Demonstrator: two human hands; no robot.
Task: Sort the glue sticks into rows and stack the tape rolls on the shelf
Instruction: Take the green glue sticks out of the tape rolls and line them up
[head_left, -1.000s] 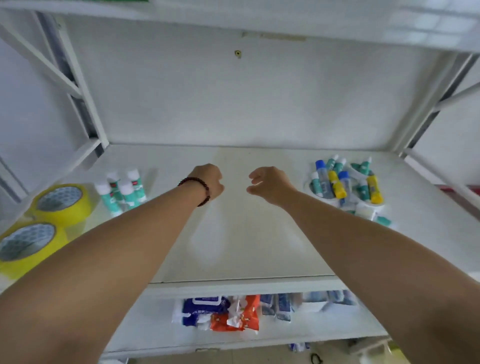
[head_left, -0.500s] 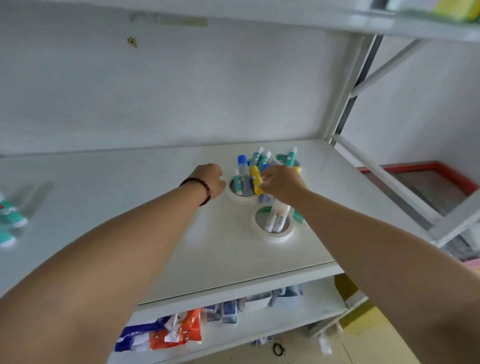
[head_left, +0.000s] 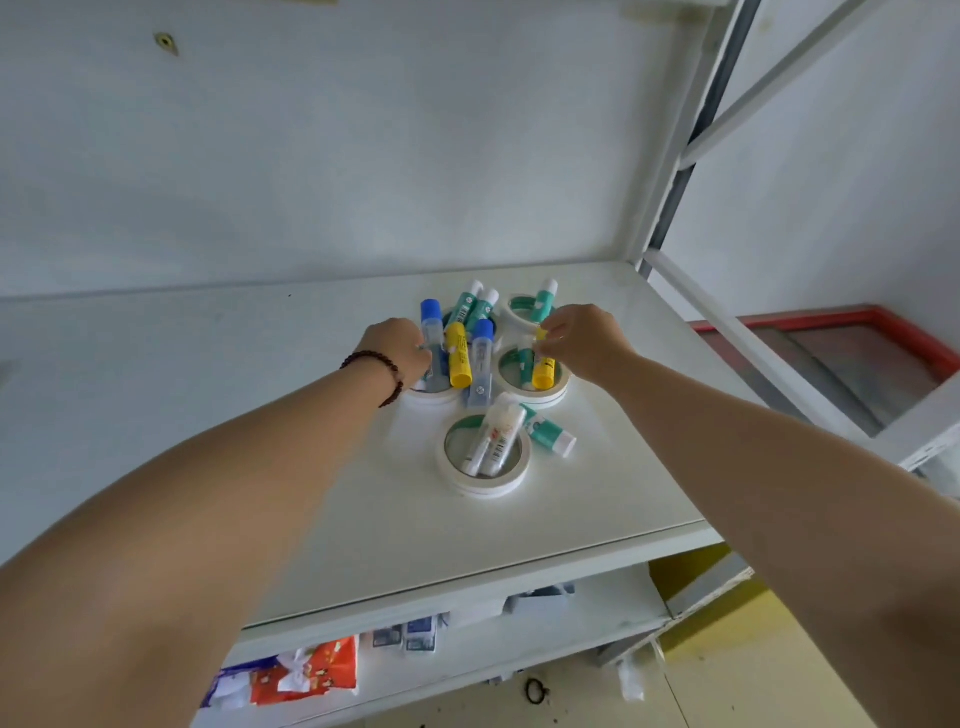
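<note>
Four white tape rolls lie flat near the right back corner of the shelf (head_left: 597, 499), glue sticks strewn across them. The nearest roll (head_left: 485, 483) holds two pale sticks (head_left: 493, 441) leaning over its rim, with a green stick (head_left: 548, 434) lying just beside it. The right roll (head_left: 530, 397) holds a yellow stick (head_left: 544, 371). The left roll (head_left: 434, 397) carries a yellow stick (head_left: 458, 356) and two blue-capped clear sticks (head_left: 482, 361). The back roll (head_left: 519, 312) holds an upright-leaning green stick (head_left: 543, 301).
</note>
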